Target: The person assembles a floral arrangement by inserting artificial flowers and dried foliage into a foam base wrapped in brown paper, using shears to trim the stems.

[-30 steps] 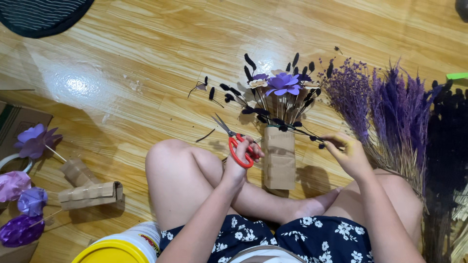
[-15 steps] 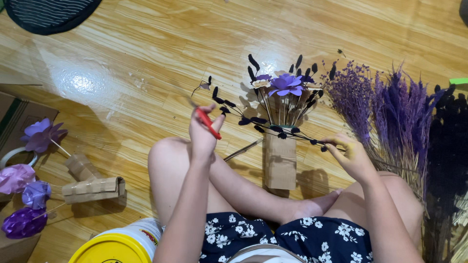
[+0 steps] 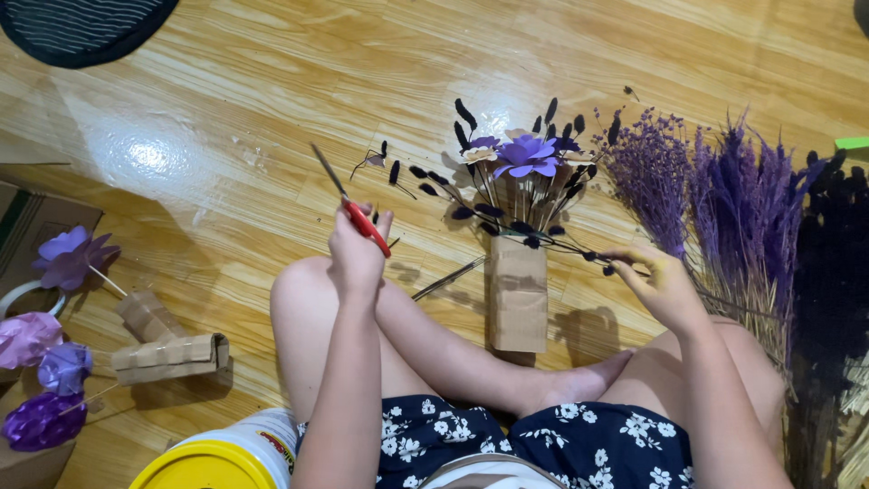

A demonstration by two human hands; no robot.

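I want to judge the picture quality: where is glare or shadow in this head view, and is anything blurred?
Head view: bright glare on the wooden floor at upper left; soft shadow beside the cardboard vase; the left hand with the scissors is slightly soft, the rest sharp.

The left hand (image 3: 358, 249) covers the red handles of the scissors (image 3: 348, 204). Frame edges cut off the dark mat (image 3: 81, 27), yellow-lidded tub (image 3: 222, 457) and dark dried bunch (image 3: 833, 272). Stem bases inside the cardboard wrap (image 3: 518, 294) are hidden.
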